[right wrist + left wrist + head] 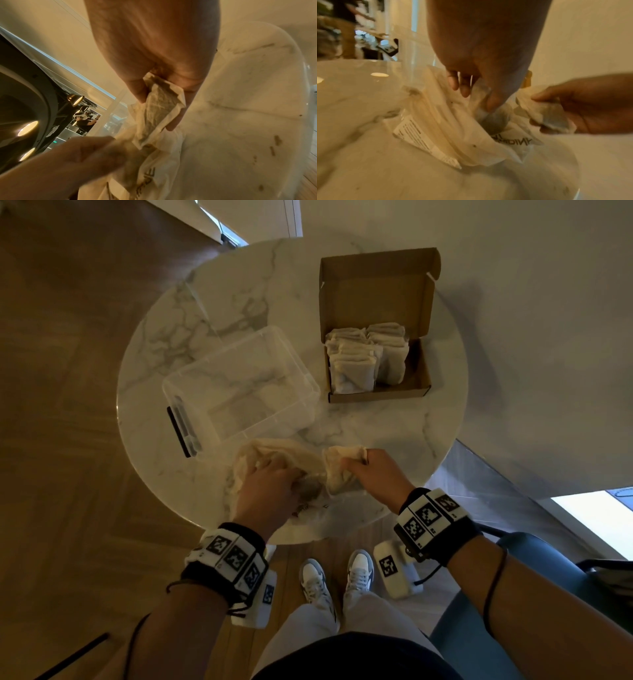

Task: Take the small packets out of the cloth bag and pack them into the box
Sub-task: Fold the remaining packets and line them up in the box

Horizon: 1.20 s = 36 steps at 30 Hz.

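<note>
A cream cloth bag lies crumpled at the near edge of the round marble table. My left hand reaches into its mouth. In the left wrist view, the thumb and fingers of that hand pinch a greyish small packet inside the bag. My right hand is just right of the bag and grips a bunch of small packets, seen close as a crinkled packet. The open cardboard box stands at the far right with several packets upright in its left part.
An open clear plastic bin with a black latch sits left of the box, just beyond the bag. A wall runs along the table's right side. A blue chair stands at my right, and the floor is wood.
</note>
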Available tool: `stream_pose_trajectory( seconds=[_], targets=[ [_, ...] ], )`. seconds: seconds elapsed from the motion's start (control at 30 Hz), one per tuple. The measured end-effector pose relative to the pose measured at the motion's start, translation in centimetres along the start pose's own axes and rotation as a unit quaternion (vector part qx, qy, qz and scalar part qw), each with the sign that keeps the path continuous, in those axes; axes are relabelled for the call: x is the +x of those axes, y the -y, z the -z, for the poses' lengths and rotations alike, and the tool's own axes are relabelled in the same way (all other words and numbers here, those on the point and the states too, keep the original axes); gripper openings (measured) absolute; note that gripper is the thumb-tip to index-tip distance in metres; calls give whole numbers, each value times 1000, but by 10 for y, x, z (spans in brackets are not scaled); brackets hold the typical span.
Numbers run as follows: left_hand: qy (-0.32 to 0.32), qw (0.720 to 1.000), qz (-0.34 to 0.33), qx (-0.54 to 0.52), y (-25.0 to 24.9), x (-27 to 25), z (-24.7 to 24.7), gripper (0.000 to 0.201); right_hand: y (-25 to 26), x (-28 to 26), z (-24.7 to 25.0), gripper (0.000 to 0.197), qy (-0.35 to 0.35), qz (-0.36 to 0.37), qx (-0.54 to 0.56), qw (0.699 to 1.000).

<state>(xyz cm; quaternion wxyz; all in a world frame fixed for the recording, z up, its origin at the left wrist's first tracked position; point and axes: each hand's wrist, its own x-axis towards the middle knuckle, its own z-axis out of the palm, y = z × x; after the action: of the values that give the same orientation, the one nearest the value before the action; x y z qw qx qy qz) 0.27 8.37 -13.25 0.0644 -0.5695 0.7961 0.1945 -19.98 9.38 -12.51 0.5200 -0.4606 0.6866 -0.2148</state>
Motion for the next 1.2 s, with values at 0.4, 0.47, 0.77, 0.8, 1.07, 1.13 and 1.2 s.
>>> stream_pose_trajectory(
  seconds=[0.4, 0.47, 0.77, 0.8, 1.07, 1.13, 1.2],
  targets=[
    [-34, 923, 0, -382, -31, 5, 83, 22, 17, -1, -4, 30, 28, -90, 90, 992],
    [-15, 954, -19, -298, -32, 11, 84, 30, 18, -2, -6, 30, 44, -105, 131, 985],
    [14, 991, -77, -107, -42, 17, 102, 49, 19, 0, -14, 41, 36, -165, 254, 952],
    [24, 992, -79, -94, -43, 18, 104, 49, 19, 1, -15, 44, 44, -166, 248, 954],
    [-24, 996, -84, -17, -36, 26, 109, 41, 11, -2, -21, 56, 117, -219, 297, 922],
    [-96, 989, -116, 5, -38, 22, 107, 34, 11, -5, -20, 50, 120, -215, 317, 916],
    [-104, 982, -155, 24, -42, 15, 95, 29, 13, -6, -19, 46, 119, -203, 351, 906]
  ],
)
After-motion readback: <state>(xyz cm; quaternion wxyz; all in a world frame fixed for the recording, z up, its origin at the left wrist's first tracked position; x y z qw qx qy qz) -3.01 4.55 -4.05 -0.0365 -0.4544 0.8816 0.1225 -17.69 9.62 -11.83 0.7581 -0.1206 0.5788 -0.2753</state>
